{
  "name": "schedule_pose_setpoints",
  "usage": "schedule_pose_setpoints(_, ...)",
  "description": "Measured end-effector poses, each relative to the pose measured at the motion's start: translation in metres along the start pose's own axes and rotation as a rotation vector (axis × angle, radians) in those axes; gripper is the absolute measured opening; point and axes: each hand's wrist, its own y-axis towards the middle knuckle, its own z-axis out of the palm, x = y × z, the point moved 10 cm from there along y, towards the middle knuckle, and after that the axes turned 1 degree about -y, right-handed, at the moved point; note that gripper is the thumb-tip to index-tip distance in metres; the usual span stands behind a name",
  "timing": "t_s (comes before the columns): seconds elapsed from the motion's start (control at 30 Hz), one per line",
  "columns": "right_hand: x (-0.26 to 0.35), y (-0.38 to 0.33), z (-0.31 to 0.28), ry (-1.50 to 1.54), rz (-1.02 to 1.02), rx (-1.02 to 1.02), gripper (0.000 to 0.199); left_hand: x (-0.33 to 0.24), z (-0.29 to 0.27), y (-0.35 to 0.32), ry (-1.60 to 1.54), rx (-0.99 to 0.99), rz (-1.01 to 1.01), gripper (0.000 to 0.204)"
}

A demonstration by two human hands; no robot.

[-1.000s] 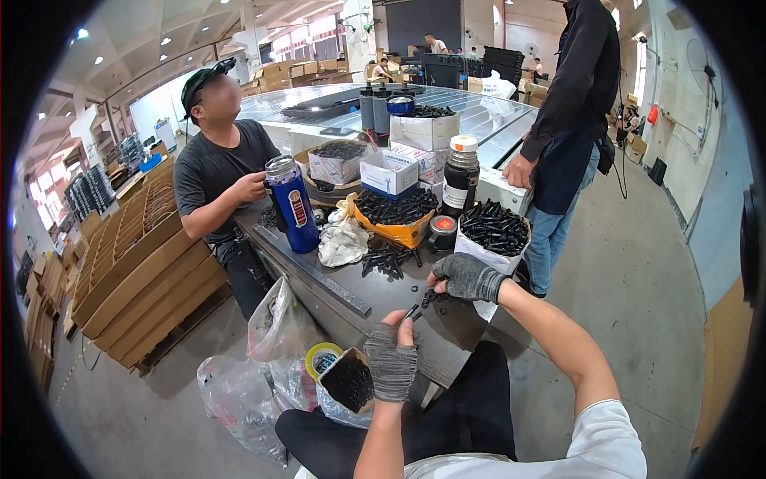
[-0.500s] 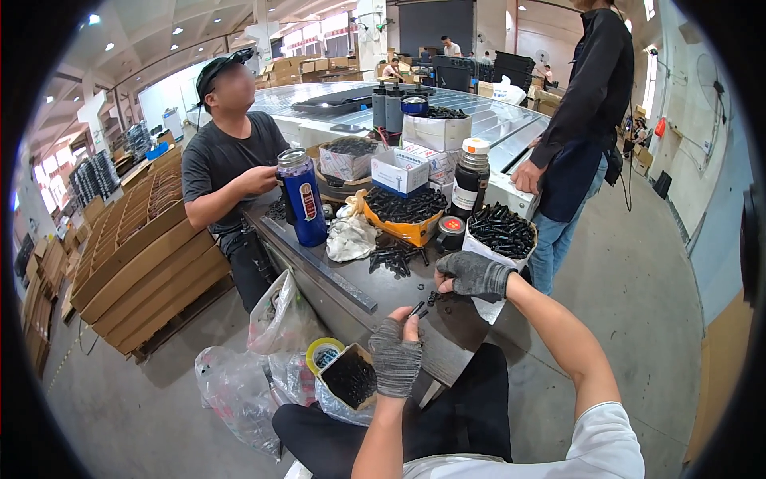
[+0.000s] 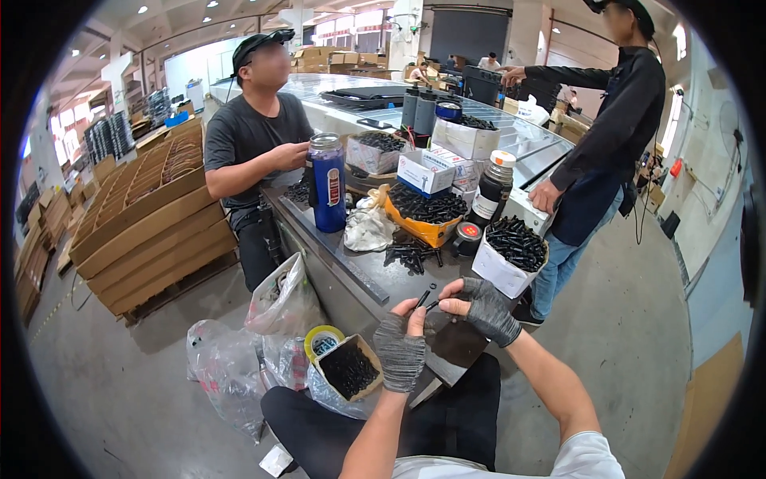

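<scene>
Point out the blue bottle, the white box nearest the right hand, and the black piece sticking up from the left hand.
Blue bottle (image 3: 325, 201): head view, middle of its body.
White box (image 3: 500, 270): head view, front wall.
Black piece (image 3: 424, 298): head view, exposed shaft.

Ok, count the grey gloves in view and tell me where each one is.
2. One glove is on the left hand, which holds a thin black rod; the other glove is on the right hand, close by on its right. More may be hidden in the background.

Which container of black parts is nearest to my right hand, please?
The white box just beyond your right hand, right of the black bottle; every other, even the orange container, is farther away.
</scene>
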Motion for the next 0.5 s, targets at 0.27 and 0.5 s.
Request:
schedule_pose_setpoints(0.27, 0.042, -0.015, 0.005, -0.338, -0.505, -0.247, 0.012, -0.006, 0.001, -0.001, -0.050, -0.001, -0.024, 0.018)
schedule_pose_setpoints(0.5, 0.073, -0.045, 0.034, -0.694, -0.944, -0.393, 0.021, 0.002, -0.004, -0.002, -0.100, 0.002, -0.003, 0.017)
